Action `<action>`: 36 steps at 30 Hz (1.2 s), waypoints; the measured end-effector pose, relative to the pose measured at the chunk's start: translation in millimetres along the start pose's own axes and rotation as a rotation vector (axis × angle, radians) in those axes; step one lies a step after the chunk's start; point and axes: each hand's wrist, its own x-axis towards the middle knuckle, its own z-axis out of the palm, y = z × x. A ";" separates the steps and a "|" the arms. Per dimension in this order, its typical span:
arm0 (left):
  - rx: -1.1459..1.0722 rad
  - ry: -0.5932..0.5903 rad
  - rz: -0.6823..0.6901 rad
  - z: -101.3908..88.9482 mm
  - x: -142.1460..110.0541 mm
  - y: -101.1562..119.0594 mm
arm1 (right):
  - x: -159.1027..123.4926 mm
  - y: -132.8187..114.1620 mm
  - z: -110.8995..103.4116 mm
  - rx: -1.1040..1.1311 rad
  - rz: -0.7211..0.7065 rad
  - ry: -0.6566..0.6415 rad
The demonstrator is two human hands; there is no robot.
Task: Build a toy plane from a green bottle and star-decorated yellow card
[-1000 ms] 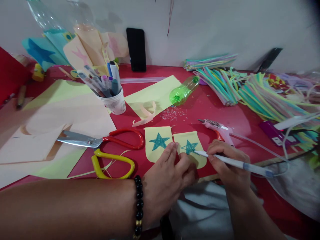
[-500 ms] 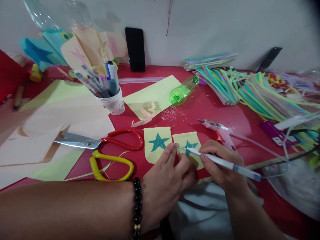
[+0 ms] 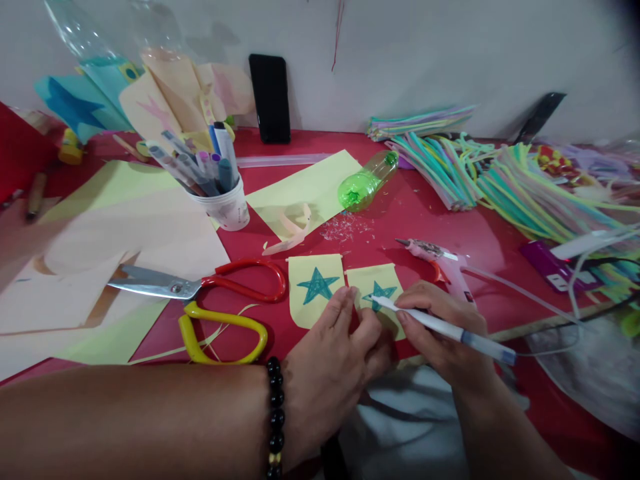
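Right hand (image 3: 453, 353): fingers closed around white pen (image 3: 440, 325), tip at blue-green star (image 3: 381, 292) on right yellow paper (image 3: 391, 320). Left hand (image 3: 330, 370): fingers bent over same paper; cannot tell if pinching. Left yellow paper (image 3: 303, 310) just beside, on red tabletop (image 3: 395, 223).

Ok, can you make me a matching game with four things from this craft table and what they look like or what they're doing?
Things:
1. Right hand
2. Scissors
3. Cup
4. Plastic bottle

Matches:
A. Filled with markers
B. Green and see-through
C. Holding a white pen
D. One red handle and one yellow handle

Right pairs: 1-C, 2-D, 3-A, 4-B
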 end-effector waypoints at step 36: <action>0.013 0.006 -0.002 2.5 -0.6 0.1 | -6.1 2.3 -2.1 0.071 -0.025 0.065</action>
